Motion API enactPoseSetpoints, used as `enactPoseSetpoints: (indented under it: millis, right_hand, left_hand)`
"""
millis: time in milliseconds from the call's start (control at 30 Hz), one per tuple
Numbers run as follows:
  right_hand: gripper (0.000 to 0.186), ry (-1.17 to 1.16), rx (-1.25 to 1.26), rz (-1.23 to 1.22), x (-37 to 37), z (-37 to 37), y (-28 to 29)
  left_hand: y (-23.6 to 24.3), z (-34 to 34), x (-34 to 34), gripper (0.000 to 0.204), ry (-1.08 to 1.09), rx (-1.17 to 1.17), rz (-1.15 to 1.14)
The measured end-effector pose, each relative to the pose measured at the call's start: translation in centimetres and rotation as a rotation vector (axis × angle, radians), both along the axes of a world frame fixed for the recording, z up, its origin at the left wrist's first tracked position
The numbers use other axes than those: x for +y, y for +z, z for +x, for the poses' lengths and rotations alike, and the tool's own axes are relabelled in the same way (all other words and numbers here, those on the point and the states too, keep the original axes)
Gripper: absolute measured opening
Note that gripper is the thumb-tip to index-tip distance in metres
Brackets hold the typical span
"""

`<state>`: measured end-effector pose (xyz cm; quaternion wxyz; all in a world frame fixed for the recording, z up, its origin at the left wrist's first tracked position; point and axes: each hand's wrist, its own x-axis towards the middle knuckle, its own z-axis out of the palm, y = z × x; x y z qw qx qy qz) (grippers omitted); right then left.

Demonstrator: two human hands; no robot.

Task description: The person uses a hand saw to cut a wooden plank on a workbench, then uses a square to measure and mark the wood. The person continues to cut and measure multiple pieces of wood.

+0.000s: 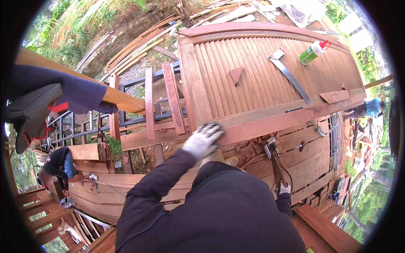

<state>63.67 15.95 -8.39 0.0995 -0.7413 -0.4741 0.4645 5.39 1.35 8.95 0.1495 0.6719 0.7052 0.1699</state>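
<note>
The panel [253, 90] is ribbed matt wood, the square [291, 79] metal, bottle [311, 54] probably plastic.

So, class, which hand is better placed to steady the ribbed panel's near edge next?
Likely the left hand: it lies at the near-left corner of the ribbed panel, while the right hand is farther off.

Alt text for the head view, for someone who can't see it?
A gloved left hand rests on the near left corner of a slatted wooden panel bearing a metal square and a red-capped bottle. The right hand, also gloved, is at the end of a long object, its kind unclear.
</note>
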Motion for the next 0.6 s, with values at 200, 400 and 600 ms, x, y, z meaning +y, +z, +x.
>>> enactPoseSetpoints:
  millis: [200, 400, 600]
  right_hand:
    - [0.026, -0.055, 0.046, -0.228, 1.7, 0.3, -0.1]
    - [0.050, 0.439, -0.492, -0.056, -1.4, 1.7, -2.4]
    - [0.021, 0.173, -0.052, -0.258, -3.4, 2.6, -1.7]
  left_hand:
    - [-1.2, -1.6, -12.1, 0.034, 0.529, 0.109, -0.117]
    - [2.5, 3.8, 1.7, 0.057, 0.357, -0.004, 0.115]
    - [-0.9, 4.6, 7.3, 0.057, 0.378, 0.099, -0.075]
